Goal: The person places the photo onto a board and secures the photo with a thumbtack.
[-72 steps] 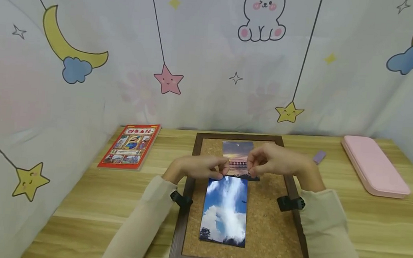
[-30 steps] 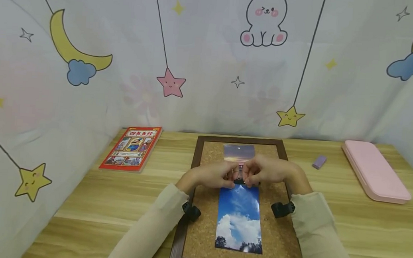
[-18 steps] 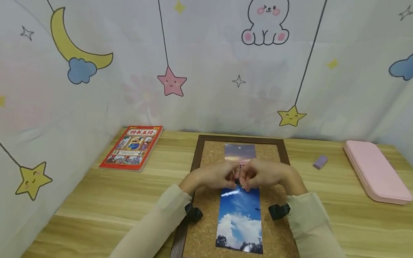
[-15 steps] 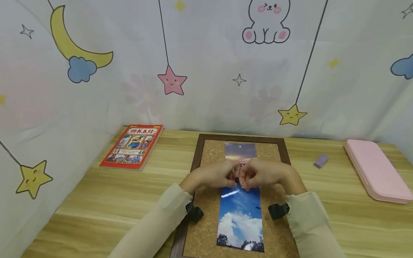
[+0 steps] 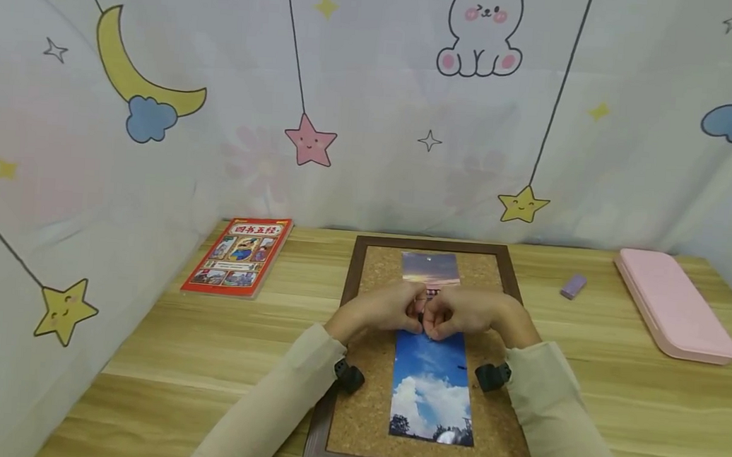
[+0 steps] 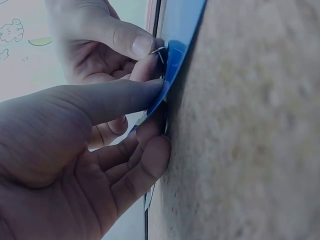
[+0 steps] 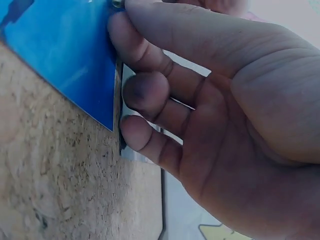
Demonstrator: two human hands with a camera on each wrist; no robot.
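On the framed cork board (image 5: pixel 360 423) lies a glossy photo of blue sky and clouds (image 5: pixel 432 396), just below a sunset photo (image 5: pixel 432 265) that the hands partly cover. My left hand (image 5: pixel 391 308) pinches the top edge of the sky photo between thumb and fingers, and that edge lifts off the cork in the left wrist view. Close beside it, my right hand (image 5: pixel 471 312) pinches a small thumbtack (image 7: pixel 118 3) at the same edge. Its brassy metal shows between thumb and forefinger; whether its point enters the cork is hidden.
A red book (image 5: pixel 236 256) lies at the left of the wooden table (image 5: pixel 217 345). To the right are a small purple block (image 5: pixel 573 286) and a pink case (image 5: pixel 678 305). A printed curtain (image 5: pixel 375 102) hangs behind.
The sky photo has shifted right, under the sunset photo, with my left hand. My right hand has come down and in beside the left. Over the last half second the hands barely move.
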